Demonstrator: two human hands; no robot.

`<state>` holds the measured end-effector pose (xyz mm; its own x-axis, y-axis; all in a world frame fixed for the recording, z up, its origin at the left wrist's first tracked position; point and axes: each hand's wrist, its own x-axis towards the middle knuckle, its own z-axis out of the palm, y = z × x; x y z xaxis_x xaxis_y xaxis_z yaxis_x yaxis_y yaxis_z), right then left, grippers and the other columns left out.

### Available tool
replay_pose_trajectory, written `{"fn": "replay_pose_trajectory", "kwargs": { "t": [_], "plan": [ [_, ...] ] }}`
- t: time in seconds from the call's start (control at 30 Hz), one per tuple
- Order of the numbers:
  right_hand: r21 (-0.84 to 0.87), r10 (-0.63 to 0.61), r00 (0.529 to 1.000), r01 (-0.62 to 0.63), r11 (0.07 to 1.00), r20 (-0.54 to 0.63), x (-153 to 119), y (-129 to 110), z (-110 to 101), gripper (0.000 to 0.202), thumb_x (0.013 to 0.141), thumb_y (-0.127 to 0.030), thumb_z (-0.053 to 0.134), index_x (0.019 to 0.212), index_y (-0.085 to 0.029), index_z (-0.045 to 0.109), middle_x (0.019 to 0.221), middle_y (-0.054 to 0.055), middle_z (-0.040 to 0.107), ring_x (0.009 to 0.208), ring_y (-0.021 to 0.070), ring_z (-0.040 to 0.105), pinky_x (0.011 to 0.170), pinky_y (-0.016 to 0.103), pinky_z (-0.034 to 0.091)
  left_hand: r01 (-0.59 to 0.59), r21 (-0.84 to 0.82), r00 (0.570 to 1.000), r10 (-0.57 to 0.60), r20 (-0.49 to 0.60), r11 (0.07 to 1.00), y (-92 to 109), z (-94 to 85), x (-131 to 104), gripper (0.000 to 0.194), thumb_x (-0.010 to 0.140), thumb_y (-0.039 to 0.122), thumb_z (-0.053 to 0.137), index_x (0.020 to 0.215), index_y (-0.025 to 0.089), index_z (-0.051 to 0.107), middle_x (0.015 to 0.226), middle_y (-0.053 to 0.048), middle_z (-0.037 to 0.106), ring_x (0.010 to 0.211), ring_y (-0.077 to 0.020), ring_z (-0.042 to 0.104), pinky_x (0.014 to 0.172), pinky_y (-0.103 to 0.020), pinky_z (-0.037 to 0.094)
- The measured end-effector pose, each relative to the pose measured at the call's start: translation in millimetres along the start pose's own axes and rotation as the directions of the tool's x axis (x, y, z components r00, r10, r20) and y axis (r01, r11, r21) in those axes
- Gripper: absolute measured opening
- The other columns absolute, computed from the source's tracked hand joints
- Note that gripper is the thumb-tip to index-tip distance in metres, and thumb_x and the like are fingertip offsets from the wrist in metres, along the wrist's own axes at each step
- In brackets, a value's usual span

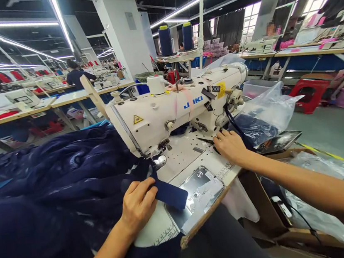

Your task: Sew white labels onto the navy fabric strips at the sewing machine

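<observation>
My left hand [138, 202] has its fingers closed on a navy fabric strip [173, 193], near the needle end of a white sewing machine [158, 116]. The strip's free end lies over the shiny metal plate [202, 188] in the machine bed. At the bed's right side, my right hand [231, 147] is closed round the handle end of dark scissors [204, 140], whose pointed blades face left; the handles are mostly hidden by my fingers. A large heap of navy fabric [57, 193] spreads to the left of the machine and touches the needle area.
Two navy thread cones [165, 41] stand behind the machine. To the right are a clear plastic bag [267, 113] with dark contents, a cardboard box [263, 205] below the table edge, and a red stool [308, 93]. Other people sit at machines farther back.
</observation>
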<state>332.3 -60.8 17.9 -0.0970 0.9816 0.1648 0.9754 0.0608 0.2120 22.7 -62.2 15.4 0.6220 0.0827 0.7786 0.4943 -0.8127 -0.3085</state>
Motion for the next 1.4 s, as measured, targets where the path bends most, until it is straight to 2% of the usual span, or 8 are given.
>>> {"fn": "replay_pose_trajectory", "kwargs": {
  "t": [0.5, 0.77, 0.97, 1.07, 1.17, 1.27, 1.33, 1.4],
  "plan": [
    [0.474, -0.152, 0.983, 0.088, 0.876, 0.098, 49.4, -32.6, 6.1, 0.010, 0.076, -0.025, 0.045, 0.069, -0.018, 0.048, 0.080, 0.004, 0.056, 0.071, 0.0166, 0.051, 0.064, 0.027, 0.034, 0.047, 0.039, 0.987, -0.053, 0.150, 0.998, 2.9, 0.6, -14.0, 0.020, 0.073, 0.004, 0.040, 0.063, 0.019, 0.048, 0.078, -0.005, 0.067, 0.055, -0.0105, 0.056, 0.053, -0.025, 0.038],
    [1.000, -0.242, 0.970, 0.007, 0.008, -0.004, -18.2, -97.9, -34.7, 0.030, 0.073, -0.044, 0.051, 0.060, -0.018, 0.042, 0.085, 0.004, 0.056, 0.080, 0.0166, 0.053, 0.067, 0.027, 0.038, 0.306, -0.056, 0.942, -0.293, 0.166, 0.950, 10.2, 2.9, -12.5, 0.024, 0.049, 0.002, 0.037, 0.064, 0.020, 0.039, 0.081, -0.007, 0.065, 0.059, -0.0145, 0.055, 0.053, -0.028, 0.038],
    [0.975, -0.282, 0.955, -0.141, -0.171, 0.088, -21.8, -119.2, -37.2, 0.034, 0.070, -0.046, 0.059, 0.059, -0.017, 0.044, 0.055, -0.003, 0.049, 0.053, 0.0099, 0.048, 0.055, 0.023, 0.037, 0.466, -0.227, 0.884, -0.436, 0.172, 0.855, 13.1, -5.9, -10.8, 0.024, 0.066, 0.006, 0.045, 0.086, 0.018, 0.054, 0.088, -0.006, 0.066, 0.071, -0.0159, 0.059, 0.061, -0.028, 0.042],
    [0.930, -0.227, 0.974, -0.093, -0.356, 0.011, -20.5, -118.2, -40.6, 0.031, 0.072, -0.043, 0.059, 0.062, -0.017, 0.046, 0.066, -0.001, 0.056, 0.059, 0.0093, 0.051, 0.066, 0.025, 0.040, 0.681, -0.329, 0.728, -0.654, 0.208, 0.654, 19.3, -11.1, -5.0, 0.009, 0.073, 0.018, 0.052, 0.075, 0.018, 0.060, 0.089, -0.006, 0.063, 0.069, -0.0149, 0.057, 0.063, -0.028, 0.043],
    [0.875, -0.168, 0.986, -0.098, -0.474, 0.019, -25.4, -122.2, -46.3, 0.031, 0.073, -0.042, 0.059, 0.063, -0.017, 0.045, 0.085, 0.001, 0.060, 0.059, 0.0080, 0.052, 0.069, 0.027, 0.042, 0.833, -0.516, 0.380, -0.883, 0.275, 0.198, 27.7, -16.7, 5.5, 0.012, 0.069, 0.028, 0.059, 0.067, 0.017, 0.060, 0.075, -0.003, 0.060, 0.064, -0.0146, 0.054, 0.058, -0.026, 0.042],
    [0.846, -0.189, 0.978, -0.172, -0.505, 0.086, -29.9, -135.1, -51.1, 0.034, 0.072, -0.044, 0.060, 0.062, -0.017, 0.041, 0.099, 0.003, 0.058, 0.059, 0.0083, 0.056, 0.069, 0.029, 0.044, 0.672, -0.676, 0.053, -0.891, 0.452, -0.303, 36.0, -24.0, 15.6, 0.018, 0.062, 0.029, 0.066, 0.071, 0.016, 0.059, 0.066, 0.000, 0.060, 0.063, -0.0146, 0.055, 0.060, -0.026, 0.043],
    [0.854, -0.217, 0.972, -0.192, -0.483, 0.095, -29.3, -145.1, -54.4, 0.034, 0.073, -0.045, 0.058, 0.062, -0.017, 0.041, 0.102, 0.004, 0.057, 0.059, 0.0092, 0.056, 0.066, 0.029, 0.044, 0.543, -0.711, -0.050, -0.863, 0.503, -0.446, 40.3, -29.5, 19.3, 0.019, 0.057, 0.025, 0.069, 0.067, 0.016, 0.056, 0.063, 0.002, 0.059, 0.061, -0.0130, 0.054, 0.061, -0.025, 0.044],
    [0.893, -0.203, 0.978, -0.138, -0.428, 0.053, -26.1, -152.1, -58.0, 0.032, 0.075, -0.044, 0.054, 0.062, -0.017, 0.043, 0.101, 0.006, 0.057, 0.057, 0.0087, 0.054, 0.060, 0.028, 0.042, 0.477, -0.735, -0.069, -0.854, 0.516, -0.483, 42.6, -34.3, 19.8, 0.019, 0.056, 0.022, 0.071, 0.064, 0.015, 0.055, 0.062, 0.003, 0.059, 0.061, -0.0124, 0.054, 0.062, -0.025, 0.045]
  ]
}}
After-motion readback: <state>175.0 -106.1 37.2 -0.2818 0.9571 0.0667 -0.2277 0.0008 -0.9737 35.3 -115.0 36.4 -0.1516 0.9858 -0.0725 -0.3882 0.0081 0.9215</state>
